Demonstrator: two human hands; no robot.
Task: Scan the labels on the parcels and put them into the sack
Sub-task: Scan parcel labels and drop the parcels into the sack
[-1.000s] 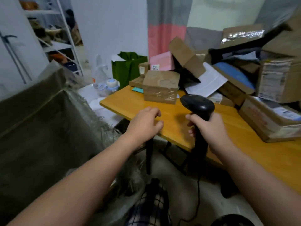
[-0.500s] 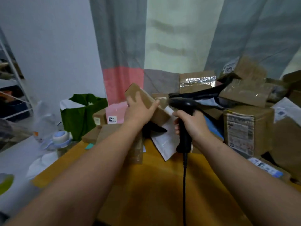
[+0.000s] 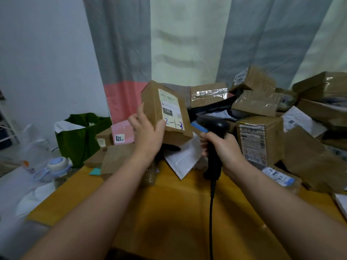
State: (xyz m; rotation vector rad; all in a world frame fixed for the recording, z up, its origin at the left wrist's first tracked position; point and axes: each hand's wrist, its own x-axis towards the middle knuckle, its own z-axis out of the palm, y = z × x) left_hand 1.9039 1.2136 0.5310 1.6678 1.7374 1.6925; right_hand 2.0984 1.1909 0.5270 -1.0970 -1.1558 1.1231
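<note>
Single view: head-mounted wide-angle, at the near edge of the orange table (image 3: 178, 203). It looks forward and slightly down, facing the far striped curtain (image 3: 187, 44). Both forearms enter from the bottom edge. The left hand (image 3: 148, 134) holding a parcel (image 3: 165, 113) and the right hand (image 3: 225, 149) gripping the scanner (image 3: 214, 126) sit close, mid-frame. The parcel pile (image 3: 259, 102) fills the far right, white wall (image 3: 47, 62) far left.

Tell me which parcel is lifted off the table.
The brown box marked "2-1-3", held in the left hand beside the scanner in the right hand; the rest lie piled on the table.
</note>
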